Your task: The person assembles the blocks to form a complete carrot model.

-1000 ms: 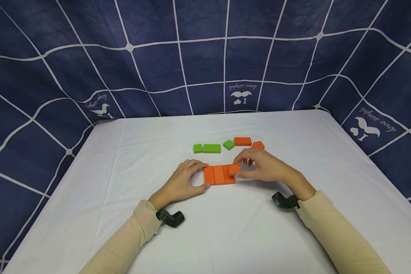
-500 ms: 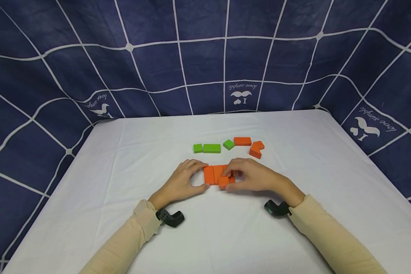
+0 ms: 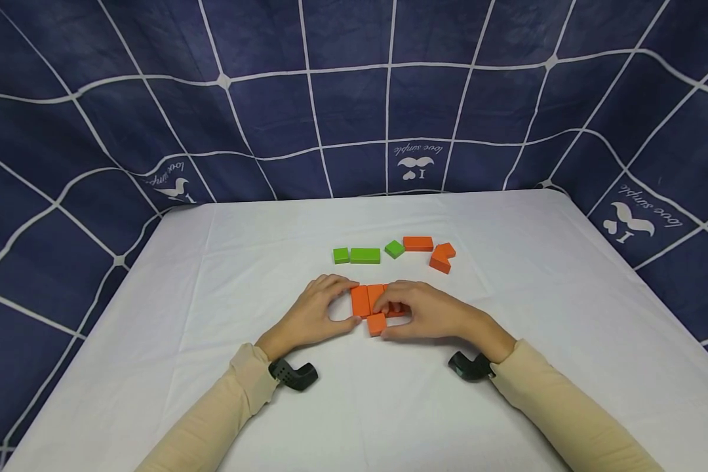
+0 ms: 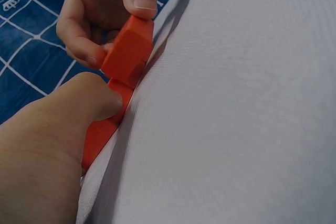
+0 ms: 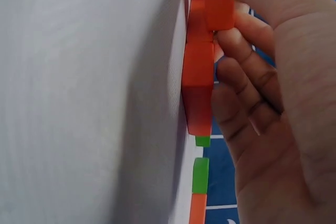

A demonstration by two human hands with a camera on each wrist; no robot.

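Pinching the small block (image 3: 377, 324) between thumb and fingertips, the right grip (image 3: 433, 312) holds it just below the centre of the frame, by the lower edge of the orange slabs (image 3: 360, 301); whether it touches them or the counter (image 3: 342, 419) is hard to tell. The left grip (image 3: 313, 316) is closed about the leftmost slab, a finger at its upper end and the thumb at its lower end. With flat, smooth faces and straight edges, these pieces look stiff and probably light, hard to damage but apt to slide if nudged. Opposite side faces seem the best hold for the small block, keeping its underside free; the slabs are likely better steadied at their ends than pressed from above. Higher in the frame, right of centre, lie green blocks (image 3: 365, 256) and spare orange pieces (image 3: 417, 244).
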